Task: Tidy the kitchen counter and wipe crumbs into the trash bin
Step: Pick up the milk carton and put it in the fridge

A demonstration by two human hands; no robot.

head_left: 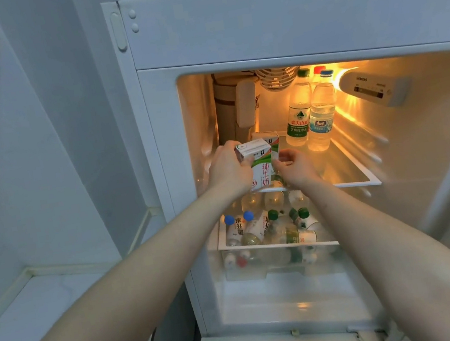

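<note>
Evidently the milk carton is being put away as part of clearing the counter: it stands at the front left of the glass shelf inside the open fridge. The left hand clasps its top and side, probably to steady it, while the right hand pinches its right edge (perhaps nudging it square). A second carton sits just behind it, and two water bottles stand further right. Below the carton, a drawer holds bottles lying flat. The counter is cut off, and the carton's base is hidden.
</note>
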